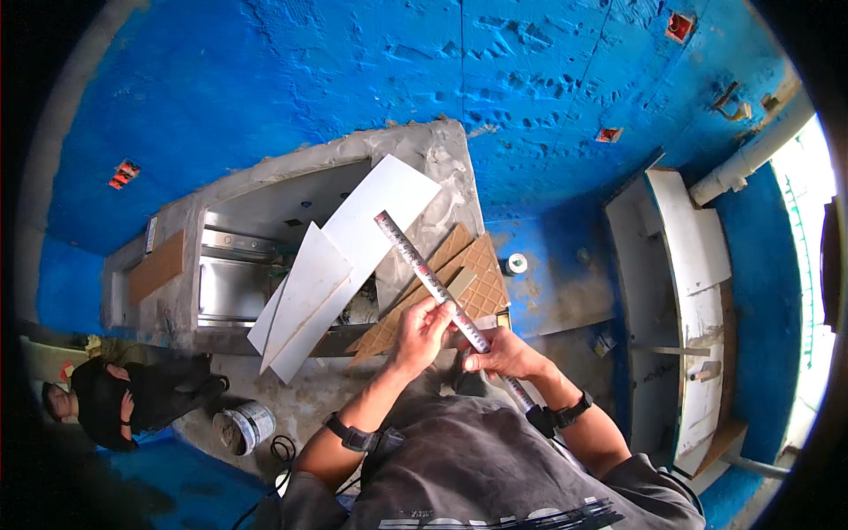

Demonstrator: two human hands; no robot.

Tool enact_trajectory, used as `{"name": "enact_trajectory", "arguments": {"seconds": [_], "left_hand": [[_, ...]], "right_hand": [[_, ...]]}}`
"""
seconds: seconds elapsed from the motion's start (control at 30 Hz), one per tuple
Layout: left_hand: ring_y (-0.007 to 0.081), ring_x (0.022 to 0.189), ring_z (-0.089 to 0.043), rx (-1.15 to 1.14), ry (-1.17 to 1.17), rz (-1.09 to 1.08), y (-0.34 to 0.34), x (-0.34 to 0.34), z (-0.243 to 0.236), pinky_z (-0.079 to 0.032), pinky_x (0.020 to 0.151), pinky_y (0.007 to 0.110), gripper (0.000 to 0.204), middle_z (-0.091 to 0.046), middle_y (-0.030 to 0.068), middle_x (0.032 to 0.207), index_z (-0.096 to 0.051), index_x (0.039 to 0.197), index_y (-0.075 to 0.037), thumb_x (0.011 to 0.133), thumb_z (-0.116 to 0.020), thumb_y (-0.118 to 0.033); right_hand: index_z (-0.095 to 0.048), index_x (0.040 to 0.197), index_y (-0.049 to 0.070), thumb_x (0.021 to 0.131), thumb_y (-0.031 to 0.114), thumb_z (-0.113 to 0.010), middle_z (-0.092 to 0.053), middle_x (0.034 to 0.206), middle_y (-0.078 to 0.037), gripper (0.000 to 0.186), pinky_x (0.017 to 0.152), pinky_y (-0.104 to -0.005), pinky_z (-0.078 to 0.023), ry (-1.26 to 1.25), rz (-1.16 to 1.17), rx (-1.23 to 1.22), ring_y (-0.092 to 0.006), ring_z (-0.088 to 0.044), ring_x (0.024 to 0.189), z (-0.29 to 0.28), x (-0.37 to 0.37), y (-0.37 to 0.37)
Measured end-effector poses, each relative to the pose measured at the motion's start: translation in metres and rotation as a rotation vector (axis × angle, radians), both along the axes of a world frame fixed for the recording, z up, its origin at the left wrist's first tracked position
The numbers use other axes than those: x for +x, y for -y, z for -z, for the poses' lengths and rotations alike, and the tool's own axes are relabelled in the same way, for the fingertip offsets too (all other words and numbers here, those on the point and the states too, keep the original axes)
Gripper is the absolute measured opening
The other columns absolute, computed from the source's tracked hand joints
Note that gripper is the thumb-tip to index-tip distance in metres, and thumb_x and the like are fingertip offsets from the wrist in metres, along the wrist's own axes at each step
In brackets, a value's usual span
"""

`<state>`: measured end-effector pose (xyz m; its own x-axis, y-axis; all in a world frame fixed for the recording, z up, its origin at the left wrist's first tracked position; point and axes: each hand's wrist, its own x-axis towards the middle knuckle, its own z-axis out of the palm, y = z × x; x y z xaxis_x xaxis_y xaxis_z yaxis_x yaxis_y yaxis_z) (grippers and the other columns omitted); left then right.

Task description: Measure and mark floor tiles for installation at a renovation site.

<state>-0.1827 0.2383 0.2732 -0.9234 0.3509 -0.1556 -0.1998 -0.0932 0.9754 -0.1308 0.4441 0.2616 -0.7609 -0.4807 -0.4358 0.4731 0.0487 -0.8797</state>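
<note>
A metal tape measure [422, 270] stretches slantwise in front of my body, its printed blade pulled out and its free end pointing up over white tile pieces. My left hand [422, 336] pinches the blade around its middle. Closer to me, my right hand [511, 355] has thumb and fingers closed on the same blade. Under the blade's far end lies a long white tile strip [395, 190], with a cut triangular white tile [309, 287] on top of it. Brown tiles with a ribbed back [484, 287] are stacked beside my hands. The tape's case cannot be made out.
A rough cement counter [442, 168] runs along the blue wall [353, 71], with a steel appliance [231, 287] set in it. A bucket [246, 427] stands on the floor near another person [106, 397]. At the right is a cabinet frame [685, 256]; a roll [517, 263] sits behind the tiles.
</note>
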Motion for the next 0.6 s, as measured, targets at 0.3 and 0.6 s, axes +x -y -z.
{"name": "enact_trajectory", "arguments": {"seconds": [0.3, 0.6], "left_hand": [[0.0131, 0.078, -0.066, -0.078, -0.094, -0.563, 0.064, 0.037, -0.025, -0.052, 0.071, 0.027, 0.021, -0.068, 0.0063, 0.086, -0.059, 0.105, -0.002, 0.108, -0.053, -0.021], [0.0149, 0.080, -0.057, -0.084, -0.378, -1.011, 0.204, 0.097, -0.079, -0.050, 0.079, 0.032, 0.016, -0.060, 0.0078, 0.090, -0.060, 0.110, 0.000, 0.100, -0.059, -0.012]], "right_hand": [[-0.072, 0.089, 0.003, 0.104, 0.045, -0.058, -0.057, 0.068, 0.000, 0.047, 0.047, -0.0247, -0.035, 0.124, 0.479, 0.099, -0.0074, -0.045, 0.053, -0.006, 0.007, -0.066], [-0.058, 0.123, 0.000, 0.107, 0.028, -0.051, -0.065, 0.091, -0.011, 0.033, 0.062, -0.0291, -0.050, 0.376, 0.617, -0.306, -0.0189, -0.063, 0.074, -0.002, 0.046, -0.072]]}}
